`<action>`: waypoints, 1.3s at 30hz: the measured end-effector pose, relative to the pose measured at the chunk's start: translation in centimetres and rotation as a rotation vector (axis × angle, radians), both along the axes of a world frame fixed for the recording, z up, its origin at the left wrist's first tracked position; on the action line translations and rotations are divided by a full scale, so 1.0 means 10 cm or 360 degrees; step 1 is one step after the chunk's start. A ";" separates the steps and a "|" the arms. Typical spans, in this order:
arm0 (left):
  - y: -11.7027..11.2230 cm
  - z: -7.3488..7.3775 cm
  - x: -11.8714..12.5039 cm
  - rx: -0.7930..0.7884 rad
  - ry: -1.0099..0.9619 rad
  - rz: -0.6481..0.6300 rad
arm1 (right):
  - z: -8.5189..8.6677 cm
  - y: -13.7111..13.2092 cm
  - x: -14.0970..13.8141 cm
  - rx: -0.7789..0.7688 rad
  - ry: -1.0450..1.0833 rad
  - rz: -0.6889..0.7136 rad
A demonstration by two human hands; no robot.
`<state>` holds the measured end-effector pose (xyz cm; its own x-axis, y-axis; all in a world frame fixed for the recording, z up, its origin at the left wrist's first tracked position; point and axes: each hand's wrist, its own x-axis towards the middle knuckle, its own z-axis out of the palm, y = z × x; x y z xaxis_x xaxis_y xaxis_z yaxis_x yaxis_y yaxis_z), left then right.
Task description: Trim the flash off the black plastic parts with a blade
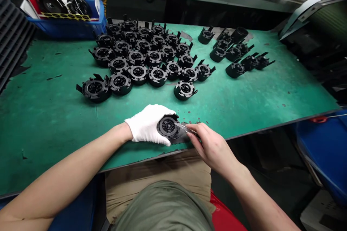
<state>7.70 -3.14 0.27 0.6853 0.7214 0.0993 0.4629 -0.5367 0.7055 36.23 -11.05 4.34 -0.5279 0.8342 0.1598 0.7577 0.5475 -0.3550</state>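
Observation:
My left hand (148, 124), in a white glove, is wrapped around a round black plastic part (168, 128) and holds it against the green table top (48, 115) near the front edge. My bare right hand (210, 144) pinches a small metal blade (182, 127) whose tip rests on the part's face. Small black shavings lie on the mat just behind the part.
Several identical black round parts (141, 56) stand in rows at the table's middle. A smaller loose group (235, 52) lies at the back right. A blue bin (67, 18) with parts and papers sits at the back left. A blue crate (325, 148) is right, below the table.

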 end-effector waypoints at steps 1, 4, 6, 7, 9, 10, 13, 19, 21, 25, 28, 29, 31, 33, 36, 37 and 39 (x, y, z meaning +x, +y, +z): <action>0.00 0.00 0.00 0.0001 0.0004 -0.0002 | 0.00 0.00 0.00 -0.0013 0.0005 -0.0004; 0.00 0.03 0.00 -0.0005 0.0020 -0.0011 | -0.01 0.00 -0.01 -0.0052 0.0009 -0.0022; 0.00 0.05 0.00 -0.0008 0.0021 -0.0016 | 0.00 0.00 -0.02 -0.0066 0.0012 -0.0028; 0.00 0.05 0.00 -0.0010 0.0020 -0.0018 | 0.00 0.00 -0.03 -0.0069 0.0015 -0.0026; 0.00 0.06 0.01 -0.0010 0.0018 -0.0016 | 0.00 0.00 -0.03 -0.0065 0.0021 -0.0017; 0.00 0.05 0.01 -0.0008 0.0020 -0.0017 | 0.00 0.00 -0.03 -0.0064 0.0021 -0.0014; 0.00 0.04 0.01 0.0002 0.0023 -0.0019 | -0.03 -0.01 -0.02 -0.0072 0.0011 -0.0006; -0.02 0.03 0.00 0.0011 0.0045 0.0001 | -0.05 0.00 -0.04 -0.0027 -0.0011 0.0016; -0.02 0.02 -0.01 0.0034 0.0078 -0.0020 | -0.05 0.01 -0.06 -0.0005 -0.0023 0.0033; -0.03 0.00 -0.02 0.0103 0.0157 -0.0087 | -0.06 0.02 -0.04 0.0012 -0.0038 0.0040; -0.03 -0.01 -0.02 0.0109 0.0169 -0.0091 | -0.07 0.01 0.00 0.0008 -0.0037 0.0024; -0.03 -0.01 -0.02 0.0101 0.0170 -0.0088 | -0.06 0.02 0.01 0.0008 -0.0039 0.0024; -0.02 -0.01 -0.03 0.0089 0.0172 -0.0085 | -0.05 0.06 0.04 0.0025 -0.0062 0.0049; -0.02 -0.01 -0.04 0.0089 0.0166 -0.0089 | -0.03 0.14 0.07 0.0077 -0.0116 0.0122; -0.03 -0.02 -0.04 0.0103 0.0133 -0.0094 | 0.01 0.31 0.12 0.0196 -0.0207 0.0268; -0.03 -0.02 -0.05 0.0107 0.0121 -0.0094 | 0.02 0.37 0.13 0.0228 -0.0222 0.0303; -0.03 -0.02 -0.04 0.0109 0.0117 -0.0092 | 0.03 0.47 0.16 0.0254 -0.0238 0.0350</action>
